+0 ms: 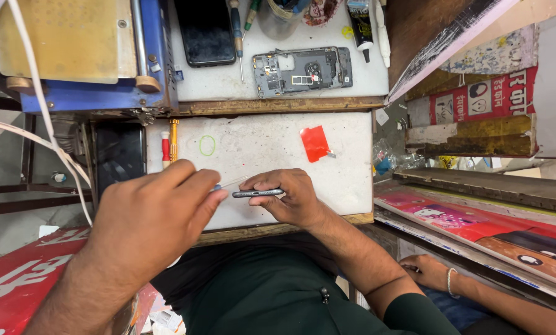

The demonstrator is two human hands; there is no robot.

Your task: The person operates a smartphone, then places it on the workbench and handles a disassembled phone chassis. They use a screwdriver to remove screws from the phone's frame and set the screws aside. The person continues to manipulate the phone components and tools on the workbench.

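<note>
Though edge-on, phone [257,193] under right hand's [290,195] fingers [272,183].

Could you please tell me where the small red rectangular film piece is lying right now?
In the head view, the small red rectangular film piece lies on the white work mat, up and to the right of the right hand.

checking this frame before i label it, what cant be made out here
Head view only:
- Tool tip: the left hand wraps its thin tool; where it meets the phone is too small to tell.
- Phone: seen edge-on under the right hand, so its faces are hidden.
- Opened phone on the upper board: its inner parts are too small to tell.
- Screwdrivers: lower ends hidden behind the left hand.
- Another person's hand: mostly behind the right forearm.
</note>
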